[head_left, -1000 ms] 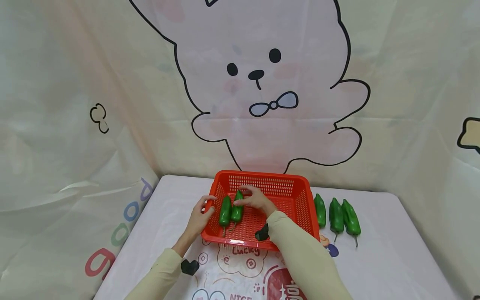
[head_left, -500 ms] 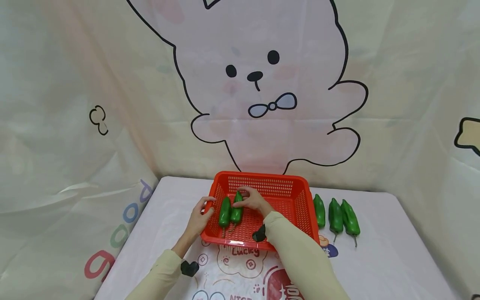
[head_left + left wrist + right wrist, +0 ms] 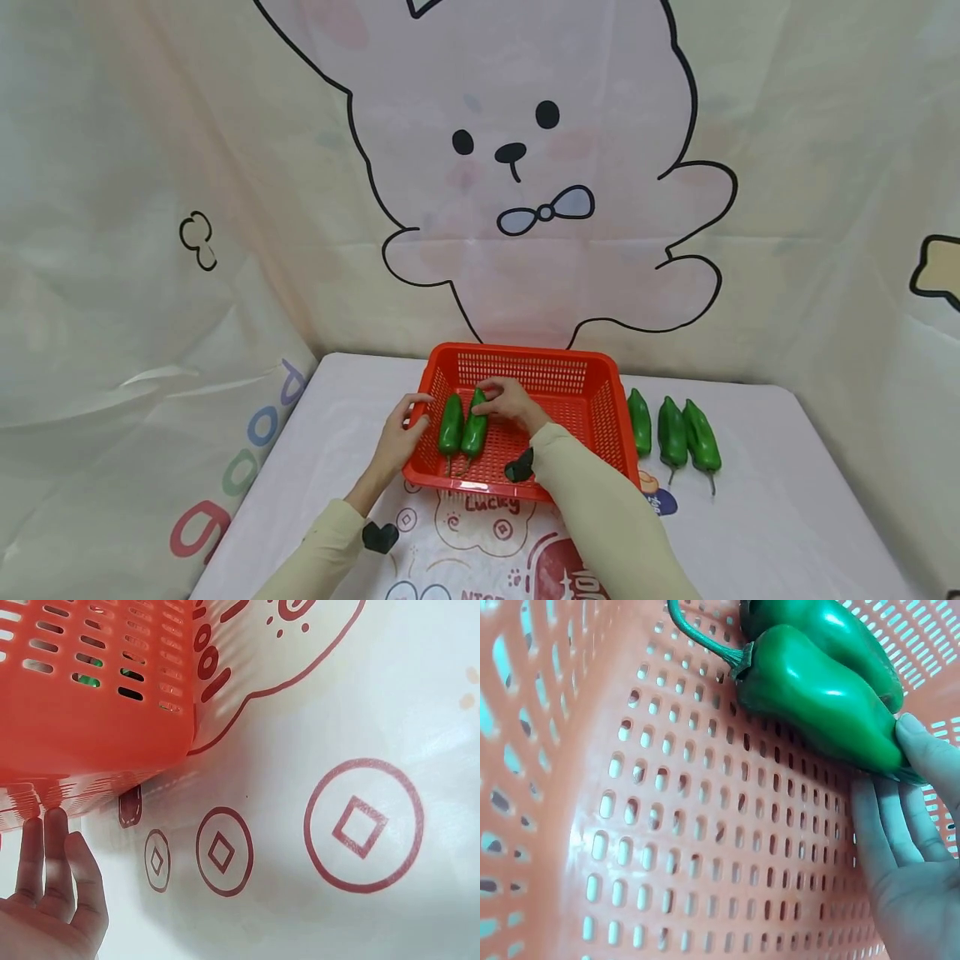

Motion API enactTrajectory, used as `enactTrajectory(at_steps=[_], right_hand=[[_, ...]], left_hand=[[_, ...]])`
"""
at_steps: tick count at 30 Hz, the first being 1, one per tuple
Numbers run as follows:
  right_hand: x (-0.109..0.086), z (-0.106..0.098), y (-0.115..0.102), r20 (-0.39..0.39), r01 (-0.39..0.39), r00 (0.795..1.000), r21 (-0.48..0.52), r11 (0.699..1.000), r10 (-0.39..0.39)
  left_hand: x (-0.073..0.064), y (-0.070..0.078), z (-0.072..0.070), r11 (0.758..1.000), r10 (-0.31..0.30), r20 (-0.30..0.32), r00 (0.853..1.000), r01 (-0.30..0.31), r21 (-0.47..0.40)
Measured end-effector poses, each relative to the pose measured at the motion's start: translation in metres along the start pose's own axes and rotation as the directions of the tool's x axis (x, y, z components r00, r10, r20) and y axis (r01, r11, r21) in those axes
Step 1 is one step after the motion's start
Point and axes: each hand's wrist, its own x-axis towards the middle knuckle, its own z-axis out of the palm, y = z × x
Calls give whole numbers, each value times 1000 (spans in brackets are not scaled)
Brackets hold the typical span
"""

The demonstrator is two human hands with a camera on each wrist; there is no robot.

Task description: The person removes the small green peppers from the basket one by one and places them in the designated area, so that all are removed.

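Observation:
A red plastic basket (image 3: 521, 483) with slotted walls stands on the table. My left hand (image 3: 400, 432) holds its left rim; in the left wrist view several fingers (image 3: 56, 855) reach up against the outer wall. Inside, a green pepper (image 3: 451, 423) lies at the left, its stem toward me. Beside it lies a second green pepper (image 3: 817, 697), whose tip my right hand (image 3: 512, 402) pinches between thumb and fingers. In the right wrist view the thumb (image 3: 930, 754) presses on top of that tip, while the other fingers are partly hidden below it.
To the right of the basket several more green peppers (image 3: 672, 433) lie on the white tablecloth (image 3: 765, 500). One of them (image 3: 640, 423) sits close against the basket's right wall. A curtain (image 3: 517, 283) printed with a cartoon animal hangs behind the table.
The pepper in my right hand has shifted slightly toward me, and the right hand has moved a little with it. My left hand keeps its place on the basket.

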Motion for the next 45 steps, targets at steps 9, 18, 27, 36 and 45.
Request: enactTrajectory(at_steps=[9,18,27,36,45], right_hand=[[-3,-8,2,-7,-13,1000,191,981,14],[0,-27,-23,-97,91,993,220,971,-71],[-6,-38,-68,-44,184,983,203,962,-178],[-28,-53,-110,-25,293,955,210,933,-294],[-51,-74,-130,-44,312,949,264,913,-311]], left_hand=[[1,-1,0,1000,-27,0,1000,27,-7],[1,-1,-1,1000,-29,-1,1000,29,-3],[-3,5,-3,999,-34,-4,999,34,1],[0,0,-1,999,-43,-5,999,43,17],[0,1,-1,999,-51,-7,999,50,-10]])
